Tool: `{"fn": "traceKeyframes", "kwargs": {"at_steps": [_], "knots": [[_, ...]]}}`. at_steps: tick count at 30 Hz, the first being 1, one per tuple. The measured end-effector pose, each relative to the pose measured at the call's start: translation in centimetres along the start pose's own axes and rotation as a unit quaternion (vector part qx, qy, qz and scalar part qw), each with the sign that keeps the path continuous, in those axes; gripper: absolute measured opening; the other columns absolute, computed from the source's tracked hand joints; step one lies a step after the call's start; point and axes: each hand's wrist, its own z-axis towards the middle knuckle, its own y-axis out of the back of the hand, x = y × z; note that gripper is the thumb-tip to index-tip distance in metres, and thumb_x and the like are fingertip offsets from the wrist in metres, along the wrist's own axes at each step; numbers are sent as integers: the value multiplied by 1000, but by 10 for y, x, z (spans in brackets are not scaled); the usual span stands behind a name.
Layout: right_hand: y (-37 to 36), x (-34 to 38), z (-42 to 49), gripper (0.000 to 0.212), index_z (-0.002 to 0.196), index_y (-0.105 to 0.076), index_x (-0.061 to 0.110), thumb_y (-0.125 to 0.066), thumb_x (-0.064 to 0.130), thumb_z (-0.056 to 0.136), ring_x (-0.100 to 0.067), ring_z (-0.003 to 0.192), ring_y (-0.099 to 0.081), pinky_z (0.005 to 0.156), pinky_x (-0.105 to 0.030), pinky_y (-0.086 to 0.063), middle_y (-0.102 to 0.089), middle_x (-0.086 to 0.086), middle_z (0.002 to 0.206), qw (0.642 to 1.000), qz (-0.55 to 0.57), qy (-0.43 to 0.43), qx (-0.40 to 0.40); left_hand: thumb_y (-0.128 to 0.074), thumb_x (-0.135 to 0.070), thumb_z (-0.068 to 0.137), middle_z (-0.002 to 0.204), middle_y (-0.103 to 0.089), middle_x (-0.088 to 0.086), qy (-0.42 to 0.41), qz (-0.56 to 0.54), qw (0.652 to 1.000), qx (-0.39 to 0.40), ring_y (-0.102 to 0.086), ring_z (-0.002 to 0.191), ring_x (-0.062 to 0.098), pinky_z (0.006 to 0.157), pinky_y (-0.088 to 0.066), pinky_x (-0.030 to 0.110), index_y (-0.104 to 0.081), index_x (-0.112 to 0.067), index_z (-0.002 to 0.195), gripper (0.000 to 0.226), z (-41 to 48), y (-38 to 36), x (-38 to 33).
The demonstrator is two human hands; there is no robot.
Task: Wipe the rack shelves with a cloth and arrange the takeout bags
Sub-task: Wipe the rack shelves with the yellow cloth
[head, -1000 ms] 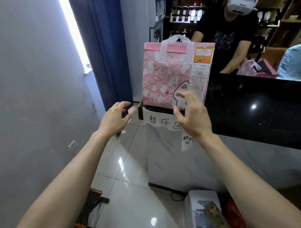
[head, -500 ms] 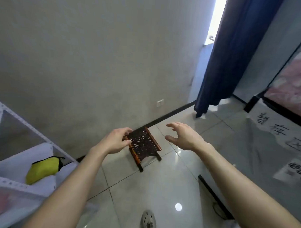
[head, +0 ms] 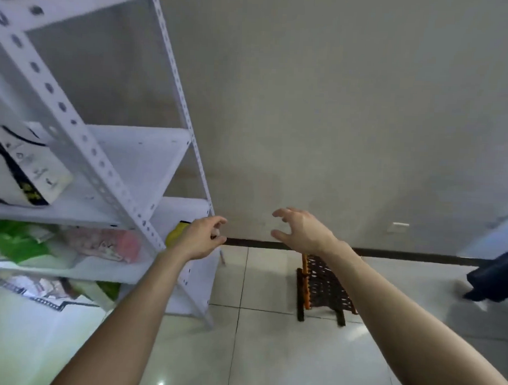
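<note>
A white metal rack (head: pixel 109 170) fills the left of the view. A white and black bag (head: pixel 26 170) lies on its upper shelf. Below it are a green bag (head: pixel 12 241) and a pink bag (head: pixel 107 244), and a yellow item (head: pixel 175 234) sits at the shelf's right end. More bags (head: pixel 56 289) lie on the lowest shelf. My left hand (head: pixel 201 238) hovers in front of the rack's right post, fingers loosely curled, holding nothing. My right hand (head: pixel 299 231) is raised to the right of it, fingers spread and bent, empty. No cloth is in view.
A small dark wooden stool (head: pixel 324 287) stands on the tiled floor to the right of the rack, near the wall. A dark blue curtain (head: pixel 494 278) hangs at the far right. A wall socket (head: pixel 400 226) sits low on the grey wall.
My view has swung left from the counter and its pink bag to the rack. Both hands stayed raised and empty, and now float beside the rack's right post.
</note>
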Motion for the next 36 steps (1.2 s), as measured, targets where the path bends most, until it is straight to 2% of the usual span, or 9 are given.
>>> {"fn": "traceKeyframes", "kwargs": {"at_steps": [4,10,17,21,27,30,36], "knots": [[-11,19,45,59,154,-48,23,-61,50,103,-23,136,-55,111,-43,-48,-55,-1,153,997,-18,54,49,-72,-35,100,127,-66,-11,51,-14,998,-20,-71,113,14,98,-57,36,-62,-29,140,42,-7,5,26],[-34,23,111,56,151,-51,23,-62,47,102,-25,131,-59,105,-42,-51,-56,-2,149,984,-20,142,110,-74,-31,101,138,-65,-1,134,-83,986,-47,-70,115,16,103,-57,40,-60,-23,147,48,-9,-12,58],[-66,-2,168,55,152,-53,21,-64,44,103,-16,130,-58,100,-22,-45,-55,3,152,944,4,262,202,-73,-30,102,131,-67,-2,286,-154,939,-117,-70,110,19,99,-59,42,-62,-23,143,43,-25,-53,56],[-88,-3,185,54,150,-55,17,-66,40,103,-17,132,-57,106,-25,-44,-56,0,150,925,13,303,230,-77,-27,100,124,-70,-1,350,-174,906,-161,-71,104,19,98,-59,39,-66,-21,138,40,-41,-80,47],[-122,26,200,53,151,-54,15,-66,37,104,-23,134,-57,109,-40,-48,-57,-3,151,895,6,352,272,-76,-25,99,119,-71,-4,411,-199,864,-212,-72,95,16,89,-60,33,-68,-24,133,35,-60,-103,55],[-133,34,205,53,150,-54,15,-65,37,104,-23,132,-57,108,-40,-49,-57,-3,150,893,1,357,273,-75,-26,100,117,-71,-5,424,-200,855,-222,-71,94,15,87,-55,27,-67,-24,133,35,-61,-108,64],[-153,27,215,52,151,-53,16,-63,38,105,-25,132,-58,109,-43,-49,-56,-4,151,889,-18,365,277,-73,-28,100,117,-74,-4,474,-225,819,-232,-74,95,17,90,-56,30,-67,-24,131,32,-58,-140,73]]}}
